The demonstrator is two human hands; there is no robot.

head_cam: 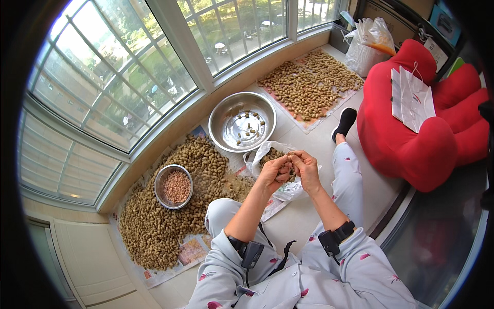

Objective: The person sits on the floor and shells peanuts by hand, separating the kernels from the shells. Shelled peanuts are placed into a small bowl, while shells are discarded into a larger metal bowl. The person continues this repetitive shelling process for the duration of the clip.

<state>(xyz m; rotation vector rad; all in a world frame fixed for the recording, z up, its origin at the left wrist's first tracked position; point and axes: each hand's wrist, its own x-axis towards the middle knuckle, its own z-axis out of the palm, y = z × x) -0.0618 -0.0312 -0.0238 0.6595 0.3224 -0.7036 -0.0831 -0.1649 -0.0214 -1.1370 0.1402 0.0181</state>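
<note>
My left hand [273, 173] and my right hand [305, 169] meet fingertip to fingertip above a white plastic bag [252, 164]. Between them they pinch a small brown peanut [290, 155], mostly covered by the fingers. The left hand's other fingers curl over the palm, where more brown bits show. Peanut shells [271, 154] fill the open bag below. To the left, a small steel bowl [159, 196] of pinkish shelled peanuts [176, 187] rests on a large heap of unshelled peanuts [154, 228]. A wide steel basin [216, 133] beyond the bag holds several peanuts [249, 125].
Printed sheets [193, 251] lie under the heap. More peanuts [308, 85] spread on a sheet by the barred window [235, 34]. At right stands a red hand-shaped seat [401, 154] bearing a white paper bag [413, 98]. A stuffed plastic bag [366, 50] stands in the far corner.
</note>
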